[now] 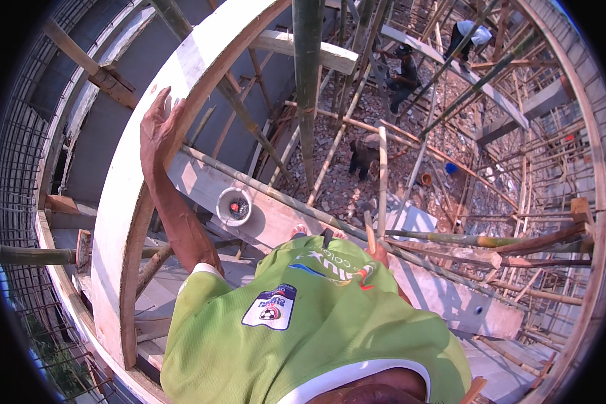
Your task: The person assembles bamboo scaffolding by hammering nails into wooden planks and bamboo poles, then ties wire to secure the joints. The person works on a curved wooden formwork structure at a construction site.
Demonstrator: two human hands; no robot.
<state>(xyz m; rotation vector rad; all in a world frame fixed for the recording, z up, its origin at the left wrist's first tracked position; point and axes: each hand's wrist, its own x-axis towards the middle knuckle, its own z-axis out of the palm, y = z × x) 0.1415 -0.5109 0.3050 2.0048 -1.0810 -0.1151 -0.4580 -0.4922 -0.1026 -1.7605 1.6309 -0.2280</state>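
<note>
My left hand (160, 126) lies against a long pale wooden board (131, 161) that bends across the left of the view. Its fingers are stretched out along the face near the edge, not wrapped round it. Close to my waist, my right hand (380, 254) is partly covered by my green shirt. It is closed round a light wooden handle (369, 232) that points away from me; whatever the handle belongs to is hidden. A white bucket (234, 207) with a small red item and dark bits inside stands on the plank walkway, right of my left forearm.
Bamboo poles (308, 87) rise and cross ahead, and one rail (262, 188) runs beside the walkway (438, 286). Far below, rubble covers the ground, where people (404, 77) are at work near a blue container (451, 167) and an orange bucket (426, 179). Rebar mesh (23, 155) stands far left.
</note>
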